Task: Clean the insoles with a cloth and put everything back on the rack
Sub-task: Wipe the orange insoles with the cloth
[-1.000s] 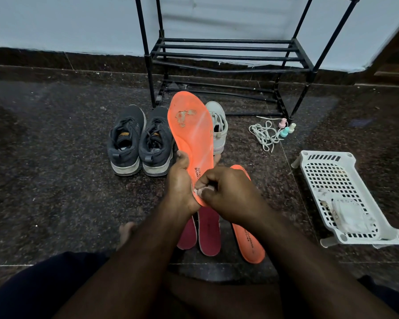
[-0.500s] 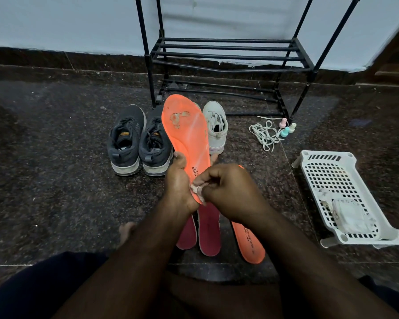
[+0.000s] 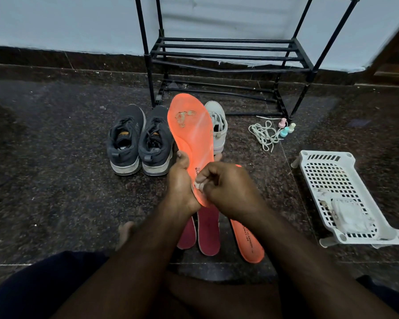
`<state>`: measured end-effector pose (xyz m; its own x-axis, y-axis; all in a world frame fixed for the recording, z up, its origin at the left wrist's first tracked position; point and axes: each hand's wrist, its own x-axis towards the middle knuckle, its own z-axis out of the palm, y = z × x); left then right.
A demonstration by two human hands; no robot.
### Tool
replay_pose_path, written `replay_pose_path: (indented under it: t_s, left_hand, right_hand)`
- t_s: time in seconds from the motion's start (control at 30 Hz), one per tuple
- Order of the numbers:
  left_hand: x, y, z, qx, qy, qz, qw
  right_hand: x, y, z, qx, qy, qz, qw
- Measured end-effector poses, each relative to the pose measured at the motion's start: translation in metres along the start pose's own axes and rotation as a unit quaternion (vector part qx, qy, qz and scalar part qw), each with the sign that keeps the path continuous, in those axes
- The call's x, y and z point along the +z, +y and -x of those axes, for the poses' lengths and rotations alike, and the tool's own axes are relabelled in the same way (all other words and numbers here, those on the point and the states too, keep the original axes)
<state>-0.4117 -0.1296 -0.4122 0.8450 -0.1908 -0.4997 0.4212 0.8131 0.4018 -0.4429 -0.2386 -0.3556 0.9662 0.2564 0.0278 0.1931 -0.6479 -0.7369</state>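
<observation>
Nearest in, three insoles lie flat on the floor: two maroon insoles [image 3: 203,231] and an orange insole [image 3: 248,240], and whether they are wiped yet I cannot tell. Just above them, the left hand [image 3: 180,183] grips the heel of the raised orange insole [image 3: 190,137], thumb across its edge. The right hand [image 3: 226,187] pinches a small pale cloth [image 3: 198,184] against that heel. Grime patches show near the toe, so I'd judge cleaning is midway. Further out, grey shoes [image 3: 139,139] and a white shoe [image 3: 218,125] stand off the rack [image 3: 226,54], whose visible bars are bare; all the putting back remains.
</observation>
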Motion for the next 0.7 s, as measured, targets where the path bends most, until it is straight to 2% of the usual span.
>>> replay_pose_path:
  t_s: [0.07,0.17,0.23,0.33,0.43,0.6,0.7]
  left_hand:
    - [-0.002,0.002,-0.003,-0.003,0.017,0.006,1.0]
    - [-0.003,0.005,-0.004,0.004,0.023,-0.001,1.0]
    - [-0.001,0.003,-0.001,-0.004,-0.009,0.003,1.0]
    - [0.0,-0.003,0.001,0.018,-0.05,0.032,0.998]
    - [-0.002,-0.008,0.003,-0.001,-0.074,0.021,0.997]
    - [-0.005,-0.011,0.005,-0.011,-0.1,-0.02,0.995]
    - [-0.003,-0.01,0.005,-0.021,-0.109,-0.025,0.993]
  right_hand:
    - [0.004,0.001,0.001,0.006,-0.047,-0.018,0.999]
    - [-0.003,0.005,0.0,0.058,-0.111,-0.144,0.982]
    - [-0.01,0.009,-0.004,0.065,-0.075,-0.201,0.974]
    - [-0.024,0.015,-0.014,0.059,0.036,-0.259,0.963]
    - [-0.03,0.024,-0.022,0.054,0.106,-0.234,0.965]
    - [-0.024,0.032,-0.024,0.086,0.11,-0.234,0.962]
    - [-0.022,0.032,-0.022,0.103,0.059,-0.248,0.962]
